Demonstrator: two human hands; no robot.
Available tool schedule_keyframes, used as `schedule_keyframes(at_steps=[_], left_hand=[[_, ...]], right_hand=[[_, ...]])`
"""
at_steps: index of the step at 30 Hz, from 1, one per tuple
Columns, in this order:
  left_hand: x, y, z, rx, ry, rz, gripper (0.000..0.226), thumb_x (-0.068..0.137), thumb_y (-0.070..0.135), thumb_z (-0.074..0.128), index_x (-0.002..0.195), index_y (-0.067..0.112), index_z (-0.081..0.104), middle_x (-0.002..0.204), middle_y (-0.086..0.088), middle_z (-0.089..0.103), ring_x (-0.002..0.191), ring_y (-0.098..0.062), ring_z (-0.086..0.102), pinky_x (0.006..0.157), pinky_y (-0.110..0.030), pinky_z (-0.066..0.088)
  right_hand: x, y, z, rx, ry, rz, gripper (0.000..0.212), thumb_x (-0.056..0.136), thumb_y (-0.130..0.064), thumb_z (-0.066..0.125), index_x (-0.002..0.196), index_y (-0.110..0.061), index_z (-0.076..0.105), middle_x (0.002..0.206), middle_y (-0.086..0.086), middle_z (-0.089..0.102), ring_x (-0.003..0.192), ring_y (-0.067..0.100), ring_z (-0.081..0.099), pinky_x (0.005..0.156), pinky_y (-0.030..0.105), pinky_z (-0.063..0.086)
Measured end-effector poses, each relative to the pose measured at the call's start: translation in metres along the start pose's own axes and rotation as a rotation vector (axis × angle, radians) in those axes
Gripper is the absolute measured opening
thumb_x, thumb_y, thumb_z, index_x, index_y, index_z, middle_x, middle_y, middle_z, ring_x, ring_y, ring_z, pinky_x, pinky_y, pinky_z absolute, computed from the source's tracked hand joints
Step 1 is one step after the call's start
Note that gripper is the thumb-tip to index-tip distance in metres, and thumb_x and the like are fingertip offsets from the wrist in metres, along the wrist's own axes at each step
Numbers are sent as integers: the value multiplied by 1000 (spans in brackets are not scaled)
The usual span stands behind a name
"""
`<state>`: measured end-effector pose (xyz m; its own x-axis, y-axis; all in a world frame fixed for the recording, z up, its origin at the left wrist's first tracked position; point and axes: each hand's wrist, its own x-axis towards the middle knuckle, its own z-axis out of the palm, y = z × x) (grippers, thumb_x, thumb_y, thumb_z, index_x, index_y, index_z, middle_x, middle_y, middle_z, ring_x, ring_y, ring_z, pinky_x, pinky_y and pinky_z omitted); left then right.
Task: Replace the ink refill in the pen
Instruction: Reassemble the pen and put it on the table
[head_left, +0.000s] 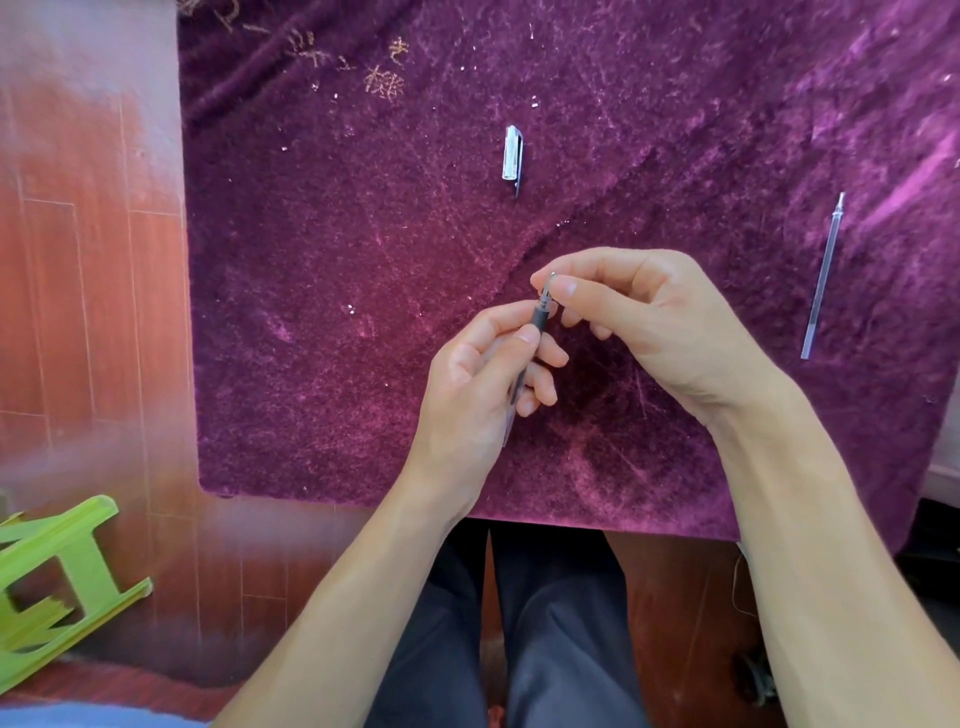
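Over the middle of the purple cloth, my left hand (485, 374) grips the pen barrel (537, 318) by its dark grip section, tip end pointing up and away. My right hand (639, 317) pinches the pen's tip piece (548, 291) between thumb and forefinger at the top of the barrel. A clear ink refill (823, 275) lies alone on the cloth at the right, well apart from both hands. The clear pen cap (512, 154) with its clip lies further back, above my hands. The lower barrel is mostly hidden in my left palm.
The purple plush cloth (337, 260) covers the table, with small crumbs and fibre bits near its back edge. A green plastic stool (57, 571) lies tipped on the wooden floor at the lower left. My legs in dark trousers show below the table's front edge.
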<state>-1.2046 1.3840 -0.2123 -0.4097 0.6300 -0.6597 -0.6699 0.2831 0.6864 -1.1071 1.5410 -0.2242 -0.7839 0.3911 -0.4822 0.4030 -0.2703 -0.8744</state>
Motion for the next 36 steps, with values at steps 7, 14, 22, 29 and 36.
schedule_keyframes(at_steps=[7,14,22,29,36], left_hand=[[6,3,-2,20,2,3,28,103,12,49,123,-1,63,86,-5,69,61,-12,58,57,-28,42],[9,3,-1,44,6,15,25,102,16,51,118,8,68,86,-2,70,60,-11,58,57,-27,43],[8,4,-1,19,-6,24,28,101,16,51,122,5,65,86,-3,69,61,-12,57,57,-27,42],[6,4,-2,30,-15,30,26,100,17,51,118,8,68,85,-2,69,61,-12,57,56,-26,43],[5,1,-5,13,-17,16,27,101,17,52,122,7,66,86,-3,70,61,-12,57,56,-25,43]], right_hand=[[4,0,4,31,34,32,16,104,-16,67,105,-22,81,90,-12,79,79,-2,63,71,10,49],[3,2,12,82,120,31,12,102,-15,70,100,-20,80,85,-14,78,75,-6,66,69,9,50],[-1,4,18,131,149,40,18,103,-28,65,112,-28,81,86,-15,74,78,1,61,70,19,47],[-3,6,26,180,185,21,13,103,-18,68,102,-22,80,77,-14,73,70,-4,62,68,10,49],[-6,11,22,138,160,57,22,106,-28,61,116,-32,81,89,-16,75,82,0,60,73,23,46]])
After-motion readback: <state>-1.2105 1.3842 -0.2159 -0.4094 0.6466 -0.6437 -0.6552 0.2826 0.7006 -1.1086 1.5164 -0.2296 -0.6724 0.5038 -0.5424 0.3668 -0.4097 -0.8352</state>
